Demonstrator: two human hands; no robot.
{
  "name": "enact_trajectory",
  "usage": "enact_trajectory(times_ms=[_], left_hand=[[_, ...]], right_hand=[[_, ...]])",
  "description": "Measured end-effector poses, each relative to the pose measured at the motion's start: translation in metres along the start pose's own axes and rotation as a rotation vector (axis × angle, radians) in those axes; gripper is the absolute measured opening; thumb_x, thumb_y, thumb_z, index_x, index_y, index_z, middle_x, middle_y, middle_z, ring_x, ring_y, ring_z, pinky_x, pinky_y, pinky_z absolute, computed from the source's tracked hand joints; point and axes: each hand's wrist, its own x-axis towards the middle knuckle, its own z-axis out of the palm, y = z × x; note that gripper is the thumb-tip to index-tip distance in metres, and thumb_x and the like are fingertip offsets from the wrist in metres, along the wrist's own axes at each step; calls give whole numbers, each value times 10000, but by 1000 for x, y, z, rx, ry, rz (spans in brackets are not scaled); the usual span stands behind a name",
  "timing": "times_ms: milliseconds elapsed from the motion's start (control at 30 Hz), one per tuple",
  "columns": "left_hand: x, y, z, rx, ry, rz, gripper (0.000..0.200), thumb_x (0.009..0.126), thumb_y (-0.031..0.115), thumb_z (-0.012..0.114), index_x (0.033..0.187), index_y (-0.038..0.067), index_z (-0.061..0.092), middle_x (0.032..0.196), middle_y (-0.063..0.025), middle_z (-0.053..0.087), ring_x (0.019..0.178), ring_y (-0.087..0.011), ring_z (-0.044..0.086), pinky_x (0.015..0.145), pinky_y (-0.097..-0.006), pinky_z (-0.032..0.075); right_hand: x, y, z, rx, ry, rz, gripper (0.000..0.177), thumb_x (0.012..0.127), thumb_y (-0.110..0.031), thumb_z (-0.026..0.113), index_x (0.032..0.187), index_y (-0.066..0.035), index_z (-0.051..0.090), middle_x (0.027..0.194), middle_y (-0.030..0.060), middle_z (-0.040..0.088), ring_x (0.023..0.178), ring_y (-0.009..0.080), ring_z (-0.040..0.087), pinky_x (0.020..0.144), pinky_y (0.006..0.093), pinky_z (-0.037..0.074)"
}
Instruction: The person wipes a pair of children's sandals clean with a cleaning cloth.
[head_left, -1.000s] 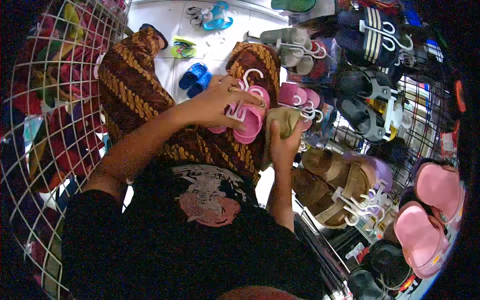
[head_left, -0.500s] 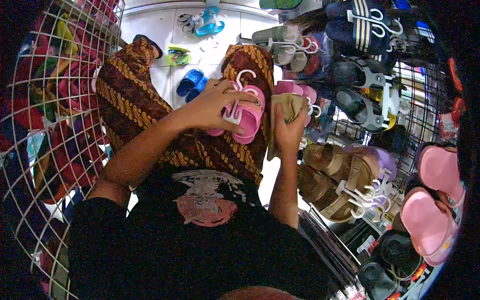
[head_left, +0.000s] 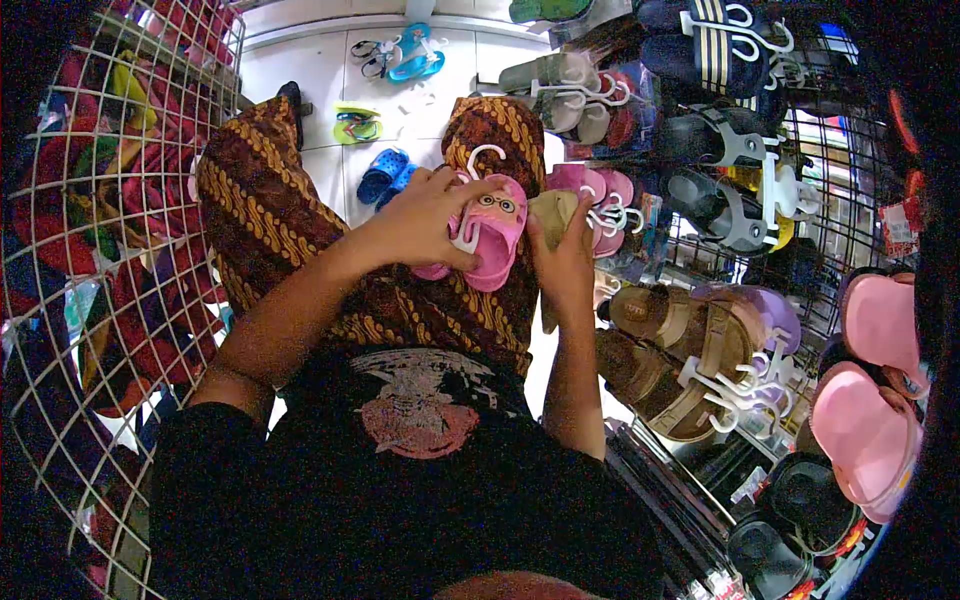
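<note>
Left hand (head_left: 415,222) gripping pink clogs (head_left: 492,255) above lap — thumb low, fingers over top; white hanger (head_left: 487,155) poking up from them. Right hand (head_left: 566,262) pinching tan cloth (head_left: 551,212), just beside clogs. Patterned trousers (head_left: 275,190) underneath. Beyond, on floor (head_left: 310,70) — blue clogs (head_left: 385,178), green flip-flops (head_left: 357,125), turquoise sandals (head_left: 415,58). Brown sandals (head_left: 690,365), pink slippers (head_left: 868,425) off to right.

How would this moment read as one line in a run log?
left hand: holding pink clogs on white hanger | right hand: holding tan cloth beside them | tiled floor: blue clogs, lime flip-flops
</note>
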Motion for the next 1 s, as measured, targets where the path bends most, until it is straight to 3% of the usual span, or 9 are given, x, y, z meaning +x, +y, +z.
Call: enact_trajectory(times_ms=[200,300,333,467,567,700,800,933,1000], left_hand=[[-2,-8,7,-43,115,1,986,557,449,810,1417,134,446,1210,-248,527,1129,-429,488,1013,-466,379],[-3,-17,12,-63,160,50,965,558,438,817,1398,123,461,1205,-231,532,1133,-415,491,1011,-460,385],[-3,-18,13,-69,168,62,955,557,432,822,1389,120,469,1205,-223,534,1136,-410,491,1010,-459,386],[1,-26,14,-190,166,82,926,546,404,852,1338,89,491,1226,-201,536,1152,-401,490,1006,-458,388],[-1,-24,15,-205,169,78,929,539,389,871,1321,68,487,1227,-196,539,1151,-399,493,1004,-454,391],[-2,-30,15,-230,154,50,961,535,376,884,1336,53,462,1241,-202,536,1165,-387,491,1020,-441,381],[-2,-27,7,-213,158,37,922,552,322,884,1324,47,460,1216,-195,551,1135,-353,523,1018,-417,394],[-1,-30,-25,-628,235,-92,841,637,224,845,1343,61,418,1176,-107,568,1032,-233,579,906,-325,467],[-7,-21,-60,-1065,316,-136,747,768,254,760,1392,84,386,1200,-92,556,1073,-216,577,928,-376,500]], right_hand=[[18,18,32,373,233,-186,787,949,-391,577,1510,-1,187,1399,306,416,1297,421,426,1082,436,332],[5,10,12,339,259,-285,648,952,-303,584,1458,8,325,1362,257,472,1270,377,460,1062,419,352],[-8,-10,-2,457,235,-300,501,942,-288,595,1353,-19,495,1281,226,534,1200,358,515,1025,414,389],[-14,-16,-1,256,123,-382,375,921,-297,617,1246,-109,626,1165,243,591,1088,384,568,960,438,437],[8,1,2,123,99,-123,392,912,-294,627,1267,-127,615,1135,243,601,1070,386,577,950,440,444],[-9,-2,1,156,209,-421,364,927,-288,608,1266,-156,620,1091,245,594,1036,389,583,905,437,462],[0,-5,11,66,169,-242,403,913,-327,626,1291,-192,592,1117,245,572,1060,417,572,927,450,460],[16,-1,11,156,266,-250,502,877,-352,673,1323,-160,548,1146,223,573,1060,427,563,937,454,458],[14,-13,12,153,275,-361,637,844,-401,691,1390,-160,468,1228,246,529,1140,442,520,956,515,448]])
